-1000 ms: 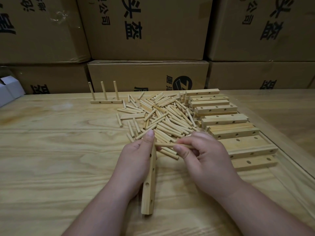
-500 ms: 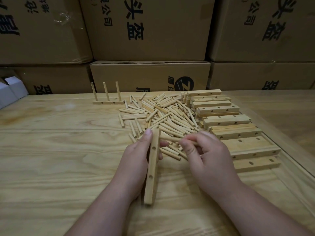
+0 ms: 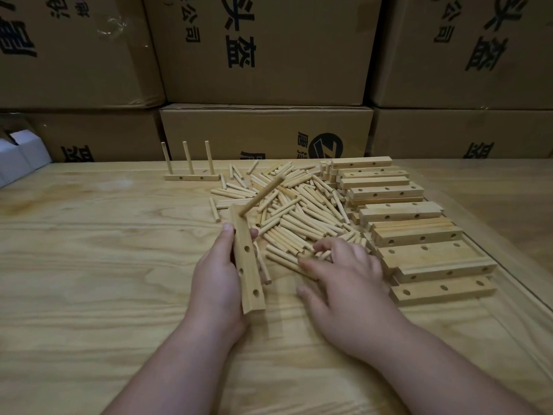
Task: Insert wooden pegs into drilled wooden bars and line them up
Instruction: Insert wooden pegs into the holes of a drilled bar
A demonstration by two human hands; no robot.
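- Head view: the left hand comes up from the lower middle of the picture, forearm slanting in from below, back of the hand toward the camera.
- Its fingers are curled round a drilled wooden bar; the thumb tip lies on the bar's left edge near the top, and a fingertip shows past the right edge.
- The bar is held lengthwise, pointing away from the person, its near end sticking out below the palm. Three empty holes show along its face.
- One peg stands in the far end of the bar and leans up and to the right, over the heap behind it.
- The right hand reaches in from the lower right, palm down, wrist low over the wooden table.
- Its fingers are bent down into the near edge of the heap of loose pegs, fingertips touching pegs; whether any peg is pinched I cannot tell. The thumb is spread out to the left, near the table.
- The heap lies beyond both hands, at the middle of the table.
- To the right of the heap, a row of drilled bars lies stacked and overlapping, running from near to far.
- At the far left of the heap a finished bar lies flat with three pegs upright in it.
- Cardboard boxes with printed characters are stacked behind the table.
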